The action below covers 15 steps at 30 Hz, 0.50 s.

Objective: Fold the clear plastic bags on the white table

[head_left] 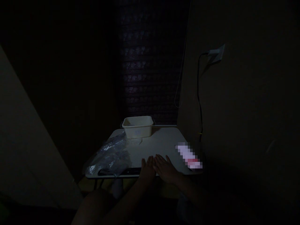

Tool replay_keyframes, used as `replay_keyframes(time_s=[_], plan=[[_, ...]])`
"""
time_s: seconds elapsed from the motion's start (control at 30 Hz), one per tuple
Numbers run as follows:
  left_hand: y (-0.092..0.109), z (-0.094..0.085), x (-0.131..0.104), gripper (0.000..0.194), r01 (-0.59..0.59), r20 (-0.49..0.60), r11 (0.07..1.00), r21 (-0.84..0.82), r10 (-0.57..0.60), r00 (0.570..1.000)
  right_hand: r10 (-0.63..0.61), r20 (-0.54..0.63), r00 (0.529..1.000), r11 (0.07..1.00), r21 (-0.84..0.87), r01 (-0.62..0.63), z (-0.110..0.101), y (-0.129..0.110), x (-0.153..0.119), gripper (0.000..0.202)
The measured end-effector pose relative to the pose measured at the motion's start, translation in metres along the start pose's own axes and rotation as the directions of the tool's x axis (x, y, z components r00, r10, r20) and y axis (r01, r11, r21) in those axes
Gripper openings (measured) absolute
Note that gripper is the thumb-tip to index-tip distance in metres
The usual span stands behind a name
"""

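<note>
My left hand and my right hand lie side by side at the front edge of a small white table. Their fingers are stretched out and point away from me, and the hands touch or overlap at the middle. Neither holds anything that I can see. To the left lies a crumpled clear plastic bag. Right of my hands is a flat, lit object, blurred into blocks, perhaps a phone screen. At the back stands a white plastic tub with side handles; its contents are hardly visible.
The room is very dark. A dark strip runs along the table's front edge, partly under the bag. On the right wall, a black cord hangs from an outlet. Behind the table is a patterned blind with a pull cord.
</note>
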<state>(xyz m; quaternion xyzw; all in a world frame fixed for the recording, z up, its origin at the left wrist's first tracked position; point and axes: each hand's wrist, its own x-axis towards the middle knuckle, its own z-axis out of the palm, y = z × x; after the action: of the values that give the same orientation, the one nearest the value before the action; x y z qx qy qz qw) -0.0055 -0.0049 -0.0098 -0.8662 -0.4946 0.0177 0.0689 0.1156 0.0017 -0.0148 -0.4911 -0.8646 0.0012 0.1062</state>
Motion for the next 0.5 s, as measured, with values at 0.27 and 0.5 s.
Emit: replay_keyframes(time_s=[0.27,0.5], plan=[[0.001,0.002,0.000,0.054,0.026,-0.015,1.000,0.016,-0.026,1.000,0.043,0.005,0.999,0.999,0.032,-0.043,-0.006,0.007,0.007,0.047],[0.013,0.005,-0.003,0.045,0.153,-0.089,0.988,0.024,-0.150,0.985,0.233,-0.148,0.961,0.969,0.124,-0.216,-0.040,0.034,0.020,0.045]])
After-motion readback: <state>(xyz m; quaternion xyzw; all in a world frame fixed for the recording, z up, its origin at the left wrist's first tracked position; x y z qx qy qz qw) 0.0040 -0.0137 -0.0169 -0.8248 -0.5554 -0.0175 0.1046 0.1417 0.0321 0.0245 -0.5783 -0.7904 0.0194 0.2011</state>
